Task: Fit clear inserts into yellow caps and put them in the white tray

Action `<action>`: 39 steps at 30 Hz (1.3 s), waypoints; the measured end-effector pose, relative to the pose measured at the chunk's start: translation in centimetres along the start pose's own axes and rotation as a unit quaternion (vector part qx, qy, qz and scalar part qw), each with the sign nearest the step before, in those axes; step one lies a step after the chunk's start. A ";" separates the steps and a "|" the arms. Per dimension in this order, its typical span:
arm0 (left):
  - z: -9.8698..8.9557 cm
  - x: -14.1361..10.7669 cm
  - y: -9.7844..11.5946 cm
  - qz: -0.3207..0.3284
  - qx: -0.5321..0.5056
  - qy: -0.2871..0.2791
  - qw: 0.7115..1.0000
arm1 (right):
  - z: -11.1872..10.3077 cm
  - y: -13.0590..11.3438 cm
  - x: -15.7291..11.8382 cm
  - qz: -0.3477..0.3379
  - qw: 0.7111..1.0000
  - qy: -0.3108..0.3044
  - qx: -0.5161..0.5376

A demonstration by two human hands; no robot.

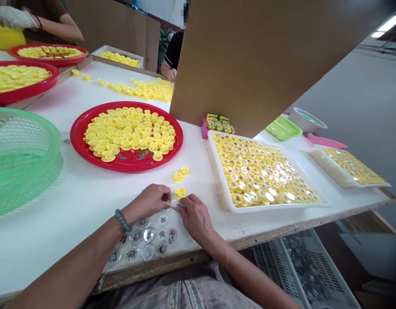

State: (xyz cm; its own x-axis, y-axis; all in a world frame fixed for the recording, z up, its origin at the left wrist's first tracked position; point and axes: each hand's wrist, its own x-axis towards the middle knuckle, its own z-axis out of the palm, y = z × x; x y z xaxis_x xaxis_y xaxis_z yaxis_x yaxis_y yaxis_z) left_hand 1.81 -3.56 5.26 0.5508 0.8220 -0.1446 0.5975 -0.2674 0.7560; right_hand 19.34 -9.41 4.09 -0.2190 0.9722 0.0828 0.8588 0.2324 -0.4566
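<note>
My left hand [152,199] and my right hand [194,216] meet at the table's front edge, fingertips pinched together over a clear sheet of round stickers [146,242]. Whatever they pinch is too small to make out. A yellow plastic cap [180,192] lies just beyond the fingertips, and two more yellow caps [180,174] lie a little farther out. Straight ahead, a red round tray [88,152] holds several plain yellow caps. On the right, a white rectangular tray [217,171] holds several yellow caps with shiny stickers on them.
A green mesh basket [20,159] stands at the left. A large cardboard sheet [249,60] leans behind the white tray. More red trays [20,92] and loose caps lie farther back, where other people work. Another white tray [346,169] sits at far right.
</note>
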 end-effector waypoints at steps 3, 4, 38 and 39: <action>0.5 -0.2 0.4 0.008 -0.001 -0.031 0.999 | 0.0 0.4 -0.2 0.004 0.999 -0.016 0.038; 0.6 -0.2 0.6 0.007 -0.002 -0.039 0.999 | -0.1 0.5 -0.3 0.004 0.999 -0.021 0.045; 1.2 0.2 2.3 -0.071 -0.380 -0.061 0.920 | -2.4 2.3 1.3 0.149 0.848 0.030 0.508; 1.3 0.2 2.4 -0.070 -0.377 -0.050 0.922 | -2.3 2.4 1.2 0.153 0.840 0.035 0.520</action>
State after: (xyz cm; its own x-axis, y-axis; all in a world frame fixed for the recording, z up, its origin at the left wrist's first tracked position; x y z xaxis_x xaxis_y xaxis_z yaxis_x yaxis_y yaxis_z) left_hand 4.18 -4.68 6.21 0.5724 0.7618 -0.3032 0.1113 0.2942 0.9492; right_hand 22.15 -7.59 5.15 -0.0028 0.9896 -0.1440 -0.0058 -0.1440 -0.9896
